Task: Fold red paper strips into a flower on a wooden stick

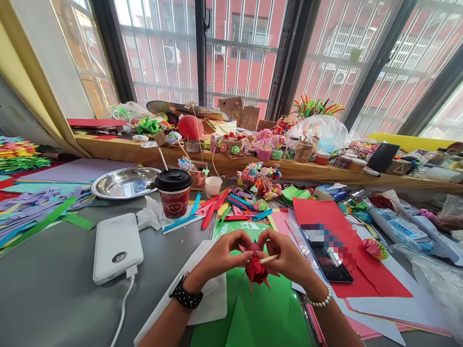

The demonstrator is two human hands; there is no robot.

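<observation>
A red folded-paper flower (256, 271) hangs between my hands, its pointed petals facing down and toward me. My left hand (231, 250) pinches the flower's upper left side with thumb and fingertips. On the other side, my right hand (284, 253) has its fingertips at the top of the flower, and a thin pale stick (269, 259) lies between its fingers, with one end reaching the petals. Below both hands is green paper (267, 318). A white tissue-like sheet (213, 308) lies under my left wrist.
A lidded drink cup (174, 195), a steel plate (108, 185) and a white power bank (117, 250) with a cable stand left. Colourful paper strips (231, 205) lie ahead. To the right, a phone (327, 260) rests on red paper (383, 279), near a pink-yellow paper flower (376, 248).
</observation>
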